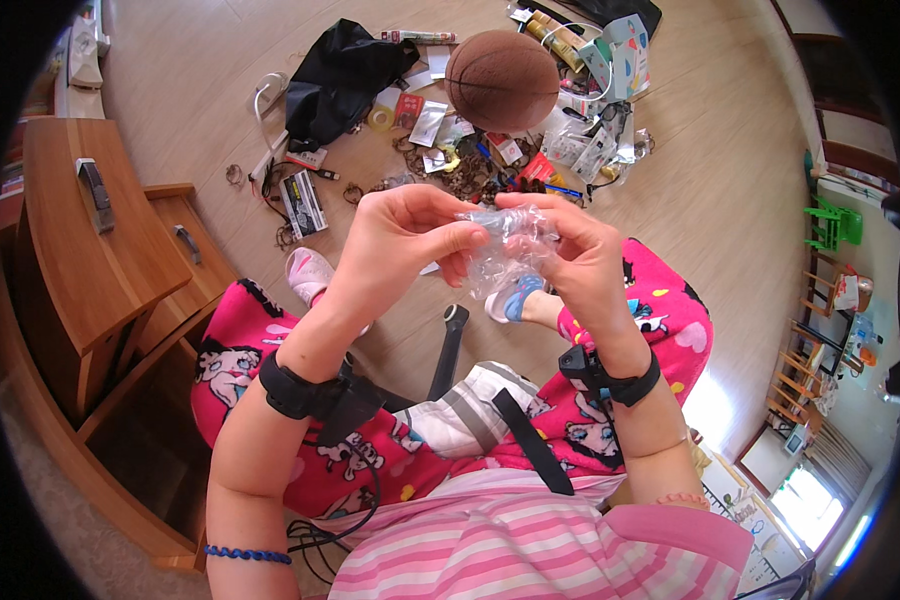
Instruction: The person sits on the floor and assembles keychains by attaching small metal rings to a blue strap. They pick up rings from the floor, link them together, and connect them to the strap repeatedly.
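Closest to the camera is a pink striped top, and just beyond it the lap in bright pink trousers with cartoon figures. A dark strap with a small device sits on each wrist. Above the lap, the left hand (400, 240) and the right hand (580, 260) come together in the air. Both hands grip one small clear bag (510, 250), crumpled and shiny. The left fingers pinch its left edge; the right fingers close on its right side. So the bag is held between the two hands, above the knees and not resting on anything.

I judge that the step in hand is to pull apart or smooth this bag. The next move seems to call for a firm pinch on both sides and a gentle pull, because the thin film can slip or tear.

Below the hands, two feet in slippers rest on the wooden floor (730, 190). Farther away, near the far edge of the floor, lies a heap of small packets and cables, with a brown ball (500, 80) and a black bag (345, 75). At the left edge stands a wooden desk (80, 250).
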{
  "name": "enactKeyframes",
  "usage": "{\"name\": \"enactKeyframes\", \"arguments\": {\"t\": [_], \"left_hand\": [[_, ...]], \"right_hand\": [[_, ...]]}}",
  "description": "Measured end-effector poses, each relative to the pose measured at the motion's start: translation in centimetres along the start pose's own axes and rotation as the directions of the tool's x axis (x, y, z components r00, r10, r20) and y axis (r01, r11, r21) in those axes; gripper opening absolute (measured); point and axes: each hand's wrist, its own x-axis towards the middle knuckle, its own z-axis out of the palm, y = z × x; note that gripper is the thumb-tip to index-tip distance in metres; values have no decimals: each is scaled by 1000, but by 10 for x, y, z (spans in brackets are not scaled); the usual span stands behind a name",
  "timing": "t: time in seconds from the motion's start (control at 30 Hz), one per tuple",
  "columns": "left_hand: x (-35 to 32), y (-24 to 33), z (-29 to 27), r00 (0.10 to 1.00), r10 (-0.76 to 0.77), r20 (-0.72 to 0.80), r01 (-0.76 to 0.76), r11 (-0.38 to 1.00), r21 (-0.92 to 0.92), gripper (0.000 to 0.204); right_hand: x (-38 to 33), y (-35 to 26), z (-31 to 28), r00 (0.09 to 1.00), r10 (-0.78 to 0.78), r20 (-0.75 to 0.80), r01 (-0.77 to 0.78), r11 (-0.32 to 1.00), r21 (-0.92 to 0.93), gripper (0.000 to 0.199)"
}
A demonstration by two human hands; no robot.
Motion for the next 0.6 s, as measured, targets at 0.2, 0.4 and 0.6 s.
{"name": "enactKeyframes", "arguments": {"t": [0.2, 0.4, 0.6], "left_hand": [[0, 5, -2, 1000, 11, 26, -11, 1000, -1, 13], [2, 1, -1, 985, 156, 79, -130, 955, -268, 13], [6, 7, -21, 969, 101, -224, -178, 916, -359, 13]], "right_hand": [[-4, 1, 0, 978, 208, 19, -206, 950, 236, 22], [-4, 5, 5, 987, 158, -26, -139, 924, 356, 16], [-2, -9, -6, 988, 151, -5, -126, 842, 524, 6]]}}
